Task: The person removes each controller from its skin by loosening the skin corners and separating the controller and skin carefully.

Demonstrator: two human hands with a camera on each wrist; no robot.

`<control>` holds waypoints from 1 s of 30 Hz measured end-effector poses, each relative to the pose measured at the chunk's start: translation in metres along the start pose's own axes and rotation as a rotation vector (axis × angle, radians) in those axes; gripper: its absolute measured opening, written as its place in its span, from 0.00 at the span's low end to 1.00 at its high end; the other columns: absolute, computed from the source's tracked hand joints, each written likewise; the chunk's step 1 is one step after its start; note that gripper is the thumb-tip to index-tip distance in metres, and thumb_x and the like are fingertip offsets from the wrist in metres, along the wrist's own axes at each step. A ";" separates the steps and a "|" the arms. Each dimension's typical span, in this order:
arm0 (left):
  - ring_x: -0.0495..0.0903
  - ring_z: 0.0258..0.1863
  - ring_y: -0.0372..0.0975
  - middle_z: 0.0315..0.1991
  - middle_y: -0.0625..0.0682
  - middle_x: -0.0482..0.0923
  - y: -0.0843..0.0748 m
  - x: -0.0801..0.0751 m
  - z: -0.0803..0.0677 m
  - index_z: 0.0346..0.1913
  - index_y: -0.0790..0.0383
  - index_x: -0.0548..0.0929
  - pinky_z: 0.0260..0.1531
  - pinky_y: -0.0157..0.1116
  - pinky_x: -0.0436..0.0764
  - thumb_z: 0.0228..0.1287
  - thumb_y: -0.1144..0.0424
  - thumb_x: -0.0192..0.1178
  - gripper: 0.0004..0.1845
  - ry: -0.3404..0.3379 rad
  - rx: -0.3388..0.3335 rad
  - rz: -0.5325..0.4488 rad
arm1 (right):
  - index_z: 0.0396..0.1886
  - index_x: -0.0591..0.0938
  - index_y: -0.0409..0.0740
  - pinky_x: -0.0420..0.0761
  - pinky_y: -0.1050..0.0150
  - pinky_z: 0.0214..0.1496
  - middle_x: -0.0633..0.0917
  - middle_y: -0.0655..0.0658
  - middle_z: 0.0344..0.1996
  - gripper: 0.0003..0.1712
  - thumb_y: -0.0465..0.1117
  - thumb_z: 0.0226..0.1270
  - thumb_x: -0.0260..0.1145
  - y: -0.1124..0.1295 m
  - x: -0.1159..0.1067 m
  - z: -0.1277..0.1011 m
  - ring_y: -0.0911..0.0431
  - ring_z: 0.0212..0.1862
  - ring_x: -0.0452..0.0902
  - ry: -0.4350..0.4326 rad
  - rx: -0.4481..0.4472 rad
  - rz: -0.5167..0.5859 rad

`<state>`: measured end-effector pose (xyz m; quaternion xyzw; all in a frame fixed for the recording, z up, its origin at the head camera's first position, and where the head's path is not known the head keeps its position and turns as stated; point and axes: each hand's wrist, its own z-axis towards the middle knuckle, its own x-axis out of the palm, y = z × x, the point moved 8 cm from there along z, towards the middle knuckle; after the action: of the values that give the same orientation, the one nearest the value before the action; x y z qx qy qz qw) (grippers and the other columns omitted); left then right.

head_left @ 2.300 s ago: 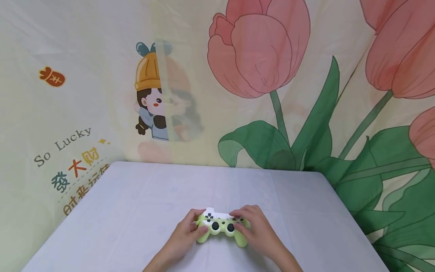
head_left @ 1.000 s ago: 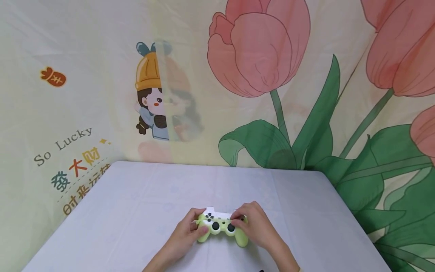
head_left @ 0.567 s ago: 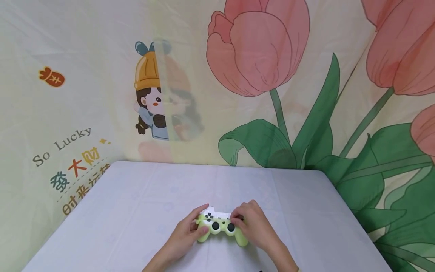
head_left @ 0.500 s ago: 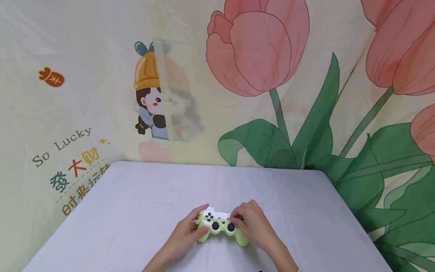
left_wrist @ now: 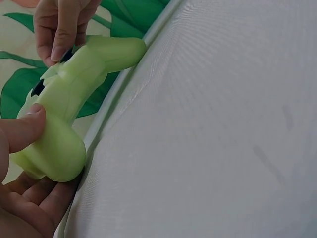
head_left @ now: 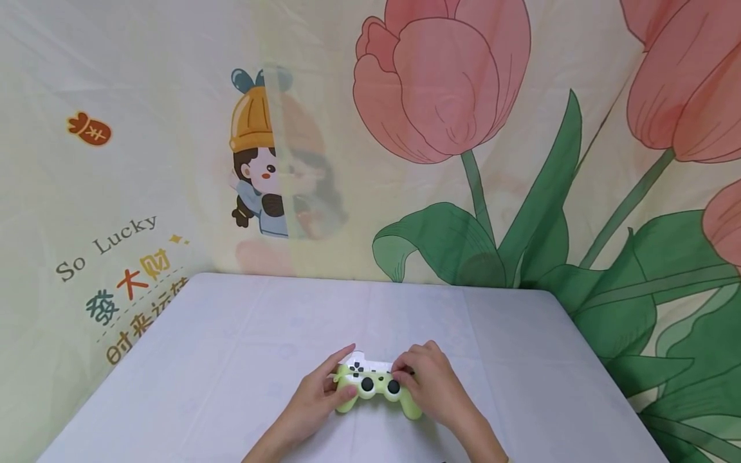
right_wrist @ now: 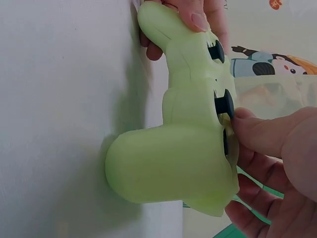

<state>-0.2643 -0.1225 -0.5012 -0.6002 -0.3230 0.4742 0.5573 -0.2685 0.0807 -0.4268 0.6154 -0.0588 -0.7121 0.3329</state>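
Note:
A white game controller [head_left: 376, 366] with black thumbsticks sits partly inside a light green silicone cover [head_left: 411, 406], close over the table. My left hand [head_left: 312, 397] grips its left side, thumb on the front near the left stick and index finger raised along the top edge. In the left wrist view, other fingers of that hand lie beneath the left grip. With thumb and fingertips, my right hand [head_left: 431, 382] pinches the cover's upper edge beside the right stick. In the right wrist view that edge stands near the thumb [right_wrist: 257, 133], and the right grip end is near the cloth.
A white cloth covers the table [head_left: 260, 334]. Behind it hangs a curtain [head_left: 324, 257] printed with pink tulips, green leaves, a cartoon child and lettering.
My right hand has shifted up and inward from the controller's right side, its fingers curling closer together at the cover's edge. The left index finger has lifted off the top. The controller has hardly moved.

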 end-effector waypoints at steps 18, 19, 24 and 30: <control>0.88 0.37 0.36 0.51 0.58 0.80 -0.005 -0.002 0.001 0.79 0.50 0.71 0.36 0.31 0.85 0.67 0.60 0.73 0.39 -0.044 0.021 0.082 | 0.32 0.86 0.56 0.67 0.52 0.52 0.81 0.65 0.29 0.07 0.42 0.71 0.75 0.004 -0.006 -0.004 0.59 0.42 0.66 0.045 0.043 -0.005; 0.88 0.37 0.36 0.51 0.57 0.81 -0.005 -0.001 0.001 0.79 0.49 0.71 0.36 0.31 0.85 0.67 0.60 0.73 0.38 -0.045 0.021 0.089 | 0.32 0.86 0.56 0.67 0.52 0.51 0.81 0.65 0.29 0.07 0.42 0.70 0.75 0.005 -0.007 -0.004 0.59 0.41 0.66 0.049 0.042 -0.006; 0.88 0.38 0.37 0.53 0.57 0.82 -0.005 -0.001 0.002 0.79 0.48 0.70 0.38 0.32 0.85 0.68 0.59 0.73 0.39 -0.043 0.018 0.124 | 0.32 0.86 0.56 0.65 0.54 0.49 0.81 0.66 0.29 0.07 0.41 0.70 0.75 0.007 -0.011 -0.007 0.59 0.40 0.65 0.063 0.019 0.007; 0.87 0.38 0.36 0.53 0.56 0.82 -0.005 -0.001 0.003 0.80 0.47 0.70 0.38 0.31 0.84 0.68 0.58 0.73 0.39 -0.040 0.002 0.147 | 0.30 0.85 0.59 0.65 0.54 0.47 0.80 0.68 0.30 0.10 0.40 0.70 0.74 0.012 -0.013 -0.010 0.60 0.39 0.64 0.096 -0.036 -0.013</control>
<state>-0.2666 -0.1213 -0.4961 -0.6120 -0.2887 0.5260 0.5152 -0.2540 0.0825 -0.4123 0.6430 -0.0261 -0.6849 0.3418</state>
